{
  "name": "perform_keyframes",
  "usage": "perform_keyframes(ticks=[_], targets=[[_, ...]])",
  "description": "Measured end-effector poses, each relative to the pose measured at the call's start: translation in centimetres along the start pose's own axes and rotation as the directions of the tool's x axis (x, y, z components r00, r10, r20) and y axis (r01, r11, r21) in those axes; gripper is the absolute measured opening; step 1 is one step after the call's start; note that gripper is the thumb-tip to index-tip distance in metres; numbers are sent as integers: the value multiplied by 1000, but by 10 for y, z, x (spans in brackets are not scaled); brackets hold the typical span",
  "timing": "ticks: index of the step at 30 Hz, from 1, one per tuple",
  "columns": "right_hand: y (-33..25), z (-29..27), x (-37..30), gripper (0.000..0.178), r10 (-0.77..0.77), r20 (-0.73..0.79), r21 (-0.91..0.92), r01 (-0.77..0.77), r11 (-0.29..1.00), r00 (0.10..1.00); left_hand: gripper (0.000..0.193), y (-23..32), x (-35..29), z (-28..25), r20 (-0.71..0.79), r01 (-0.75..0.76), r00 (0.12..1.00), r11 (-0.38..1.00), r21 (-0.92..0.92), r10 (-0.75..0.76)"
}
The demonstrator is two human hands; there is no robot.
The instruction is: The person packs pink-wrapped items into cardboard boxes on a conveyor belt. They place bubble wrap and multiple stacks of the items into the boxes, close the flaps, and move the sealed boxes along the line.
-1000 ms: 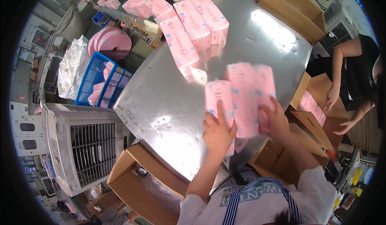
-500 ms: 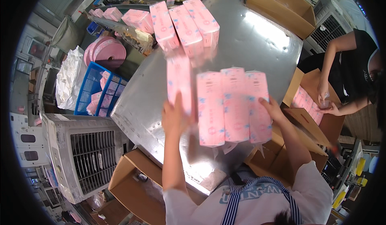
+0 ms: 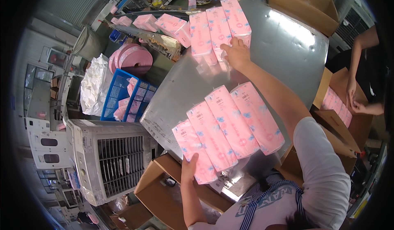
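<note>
Four pink packs [image 3: 226,121] lie side by side at 6 o'clock on the bench [image 3: 176,98]. At the row's 7-to-8 o'clock, the left hand [image 3: 189,169] rests its thumb on the outermost pack—likely to steady it; its fingers are hidden, so how closed that grip is cannot be told. Toward 12 o'clock, the right hand [image 3: 237,54] reaches three more packs [image 3: 219,26], its grip part-open at their near ends—any firm hold is unclear.

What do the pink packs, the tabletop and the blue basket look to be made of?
Pink packs: probably thin plastic film, softly shiny, edges creased.
Tabletop: metal, perhaps steel, smooth with bright glare and reflections.
Blue basket: seemingly matte moulded plastic, given gridded walls.
</note>
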State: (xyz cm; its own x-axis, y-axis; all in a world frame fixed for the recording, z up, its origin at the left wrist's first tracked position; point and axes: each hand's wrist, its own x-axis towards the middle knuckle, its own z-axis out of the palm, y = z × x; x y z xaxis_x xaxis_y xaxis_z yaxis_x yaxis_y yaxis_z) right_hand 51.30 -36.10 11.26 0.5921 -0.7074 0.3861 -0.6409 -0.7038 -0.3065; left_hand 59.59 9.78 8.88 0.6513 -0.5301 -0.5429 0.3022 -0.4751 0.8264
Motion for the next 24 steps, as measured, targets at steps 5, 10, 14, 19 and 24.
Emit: perform_keyframes(ticks=[5,10,14,19,24], targets=[[55,-26,-41,14,-163,123,-125,178,976,979,71,20,17,1,90,124,989,988,-90,-116],[121,-145,-153,19,-377,393,411,206,888,839,74,3,32,-10,161,186,975,962,-200,-155],[124,-156,-220,55,142,611,529,-536,658,778,72,-2,61,-18,245,164,963,968,-191,-115],[120,-136,-230,72,26,861,507,-861,39,508,69,1,94,-6,328,218,935,944,-246,-131],[99,-181,-289,64,-19,861,509,-860,16,509,71,40,61,8,418,269,893,941,-207,-163]])
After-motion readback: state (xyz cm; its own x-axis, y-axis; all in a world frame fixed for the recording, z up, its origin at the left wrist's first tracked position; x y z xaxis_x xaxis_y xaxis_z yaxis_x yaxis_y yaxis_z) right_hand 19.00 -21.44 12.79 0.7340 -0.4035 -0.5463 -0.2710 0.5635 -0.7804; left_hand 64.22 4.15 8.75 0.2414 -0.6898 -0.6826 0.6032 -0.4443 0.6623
